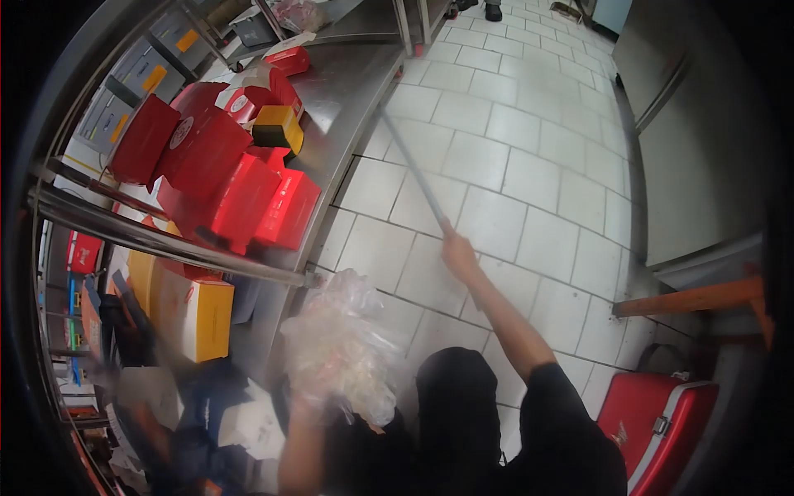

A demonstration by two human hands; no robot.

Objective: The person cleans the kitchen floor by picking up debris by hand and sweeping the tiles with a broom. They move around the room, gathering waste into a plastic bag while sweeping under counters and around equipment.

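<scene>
My right hand (458, 252) is closed around one end of a long thin grey pole (415, 168). The pole slants away over the floor to the edge of the low steel shelf (351, 124); what its far end carries, if anything, does not show. My left hand (309, 407), partly blurred and half covered, grips a crumpled bundle of clear plastic bags (341, 335) beside the shelf. Nearest to that bundle, on the shelf, are several red cardboard boxes (287, 211) and a yellow and white box (207, 318).
A steel rail (165, 241) of the rack crosses at the left. A red cooler box (662, 430) stands at the lower right, under an orange bar (691, 299). White tiles (513, 174) cover the floor. Another person's shoes (493, 12) appear at the far end, and a steel cabinet (703, 149) lines the right.
</scene>
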